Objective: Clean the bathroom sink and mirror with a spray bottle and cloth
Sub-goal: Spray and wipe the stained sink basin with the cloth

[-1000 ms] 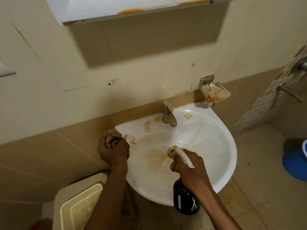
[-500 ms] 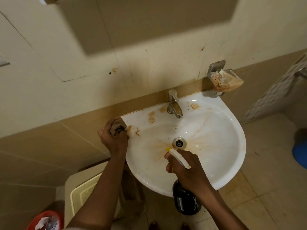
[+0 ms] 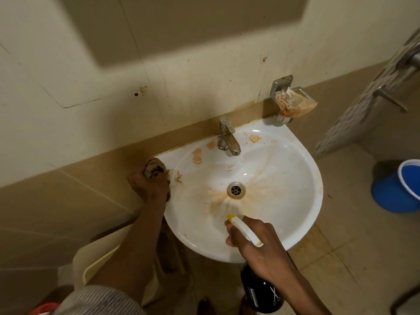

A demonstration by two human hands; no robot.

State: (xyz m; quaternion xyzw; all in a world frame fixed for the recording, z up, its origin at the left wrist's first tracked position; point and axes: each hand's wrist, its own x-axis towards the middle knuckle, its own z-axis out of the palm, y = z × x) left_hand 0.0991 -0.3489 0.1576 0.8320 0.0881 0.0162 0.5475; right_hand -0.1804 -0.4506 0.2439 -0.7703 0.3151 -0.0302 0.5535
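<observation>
The white sink [image 3: 295, 201] juts from the tiled wall, its bowl streaked orange around the drain [image 3: 236, 190], with the tap [image 3: 227, 137] at twelve o'clock. A blue bucket [image 3: 395, 189] stands on the floor at three o'clock. At six o'clock the right hand [image 3: 256, 244] grips the spray bottle [image 3: 261, 289], nozzle aimed into the bowl. At nine o'clock the left hand [image 3: 148, 187] clutches a bunched cloth [image 3: 154, 169] against the rim.

A white sink [image 3: 295, 214] is stained orange. A balled cloth [image 3: 154, 169] is pressed on its left rim. A black spray bottle [image 3: 261, 289] is held at its front edge.
</observation>
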